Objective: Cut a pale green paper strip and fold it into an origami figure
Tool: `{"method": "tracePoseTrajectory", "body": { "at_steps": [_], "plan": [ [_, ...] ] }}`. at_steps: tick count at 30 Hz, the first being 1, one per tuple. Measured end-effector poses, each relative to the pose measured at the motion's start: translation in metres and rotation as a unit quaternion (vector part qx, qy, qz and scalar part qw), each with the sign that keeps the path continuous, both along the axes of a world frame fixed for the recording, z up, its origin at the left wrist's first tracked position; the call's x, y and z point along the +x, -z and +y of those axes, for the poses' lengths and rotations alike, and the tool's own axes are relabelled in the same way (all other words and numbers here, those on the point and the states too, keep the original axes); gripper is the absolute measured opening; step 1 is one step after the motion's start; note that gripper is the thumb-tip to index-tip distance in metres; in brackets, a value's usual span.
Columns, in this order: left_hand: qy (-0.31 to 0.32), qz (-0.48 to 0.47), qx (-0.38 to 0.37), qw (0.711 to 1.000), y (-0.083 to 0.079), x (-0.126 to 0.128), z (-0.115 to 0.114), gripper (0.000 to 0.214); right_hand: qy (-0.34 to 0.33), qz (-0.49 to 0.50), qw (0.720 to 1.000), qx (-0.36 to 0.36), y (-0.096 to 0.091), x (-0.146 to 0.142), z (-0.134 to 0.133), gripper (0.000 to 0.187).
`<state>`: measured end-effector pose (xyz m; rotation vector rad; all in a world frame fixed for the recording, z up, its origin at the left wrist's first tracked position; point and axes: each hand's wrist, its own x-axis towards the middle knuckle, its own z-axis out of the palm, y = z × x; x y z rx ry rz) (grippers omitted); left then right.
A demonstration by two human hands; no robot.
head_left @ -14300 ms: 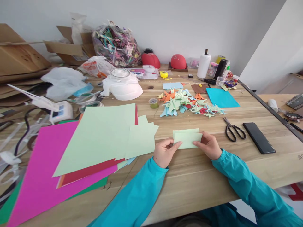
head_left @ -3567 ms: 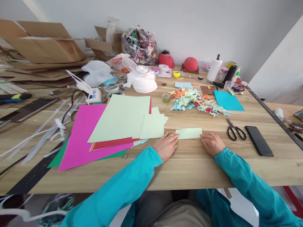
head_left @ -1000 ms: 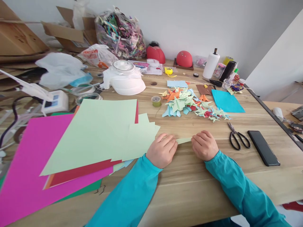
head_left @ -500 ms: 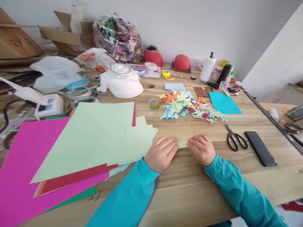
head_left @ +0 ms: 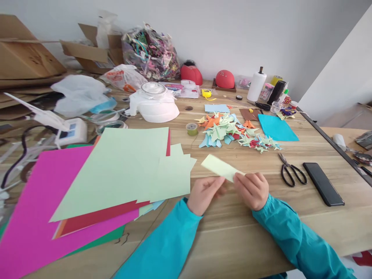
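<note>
A pale green folded paper strip (head_left: 220, 167) is held up at a slant above the wooden table. My right hand (head_left: 253, 190) is closed, pinching the strip's right end between thumb and fingers. My left hand (head_left: 204, 193) is closed too, thumb and fingertips at the strip's lower edge; its lower fingers are blurred. Left of it lies a stack of pale green paper sheets (head_left: 124, 170). Beyond my hands is a pile of folded paper stars (head_left: 221, 130) in green, orange, blue and red.
Black-handled scissors (head_left: 292, 170) and a phone (head_left: 323, 183) lie to the right. Behind the stars are a turquoise sheet (head_left: 277, 128) and a tape roll (head_left: 192, 129). Magenta paper (head_left: 49, 186), a white cap (head_left: 158, 108), bags and boxes fill the left.
The strip, flat on the table between both hands before, is now lifted and tilted, its wide face showing. My left hand has turned, thumb upward. The view has shifted slightly.
</note>
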<state>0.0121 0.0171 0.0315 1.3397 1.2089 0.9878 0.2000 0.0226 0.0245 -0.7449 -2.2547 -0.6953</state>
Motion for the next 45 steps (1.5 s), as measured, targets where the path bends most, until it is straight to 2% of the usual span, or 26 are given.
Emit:
{"method": "tracePoseTrajectory", "body": {
  "at_steps": [2, 7, 14, 19, 22, 24, 25, 27, 29, 30, 32, 35, 38, 40, 45],
  "plan": [
    [0.016, -0.046, -0.056, 0.997, -0.002, 0.008, -0.003, 0.037, -0.036, -0.032, 0.999, 0.016, -0.005, -0.006, -0.008, 0.015],
    [-0.055, -0.21, -0.09, 0.972, -0.006, 0.007, -0.002, 0.029, -0.094, -0.049, 0.993, 0.047, -0.018, -0.014, -0.022, 0.011],
    [-0.102, -0.23, -0.077, 0.965, -0.009, -0.003, 0.006, 0.038, -0.076, -0.018, 0.996, 0.045, -0.024, -0.012, -0.025, 0.011],
    [-0.116, -0.198, -0.09, 0.969, -0.007, -0.009, 0.013, 0.054, -0.076, -0.024, 0.996, 0.035, -0.019, -0.003, -0.021, 0.01],
    [-0.184, -0.195, -0.098, 0.958, -0.002, -0.016, 0.021, 0.055, -0.07, 0.029, 0.997, -0.001, -0.01, 0.004, -0.012, 0.009],
    [-0.266, -0.18, -0.051, 0.946, 0.001, -0.022, 0.025, 0.049, -0.041, 0.12, 0.991, -0.053, -0.005, 0.006, -0.005, 0.01],
    [-0.281, -0.154, 0.007, 0.947, 0.001, -0.025, 0.025, 0.044, -0.024, 0.157, 0.984, -0.085, -0.004, 0.007, -0.002, 0.01],
    [-0.23, -0.054, 0.145, 0.961, 0.0, -0.027, 0.024, 0.035, -0.003, 0.208, 0.966, -0.151, -0.003, 0.006, 0.003, 0.007],
    [-0.11, 0.072, 0.277, 0.952, -0.001, -0.027, 0.021, 0.028, 0.0, 0.22, 0.954, -0.204, -0.005, 0.004, 0.005, 0.005],
    [-0.062, 0.131, 0.333, 0.932, -0.001, -0.025, 0.019, 0.023, -0.004, 0.215, 0.951, -0.222, -0.006, 0.003, 0.005, 0.006],
    [-0.028, 0.229, 0.422, 0.877, -0.001, -0.022, 0.016, 0.011, -0.011, 0.192, 0.953, -0.234, -0.007, 0.001, 0.004, 0.007],
    [-0.032, 0.308, 0.476, 0.823, 0.001, -0.017, 0.013, 0.011, 0.007, 0.157, 0.966, -0.205, -0.007, 0.0, 0.002, 0.008],
    [-0.017, 0.344, 0.499, 0.795, 0.002, -0.014, 0.01, 0.013, 0.033, 0.09, 0.985, -0.146, -0.005, -0.003, -0.001, 0.014],
    [-0.003, 0.367, 0.515, 0.774, 0.002, -0.01, 0.007, 0.015, 0.021, 0.03, 0.992, -0.119, -0.004, -0.005, -0.003, 0.017],
    [0.004, 0.416, 0.559, 0.717, 0.001, 0.001, -0.001, 0.016, 0.0, -0.024, 0.994, -0.11, -0.001, -0.012, -0.005, 0.015]
  ]
}}
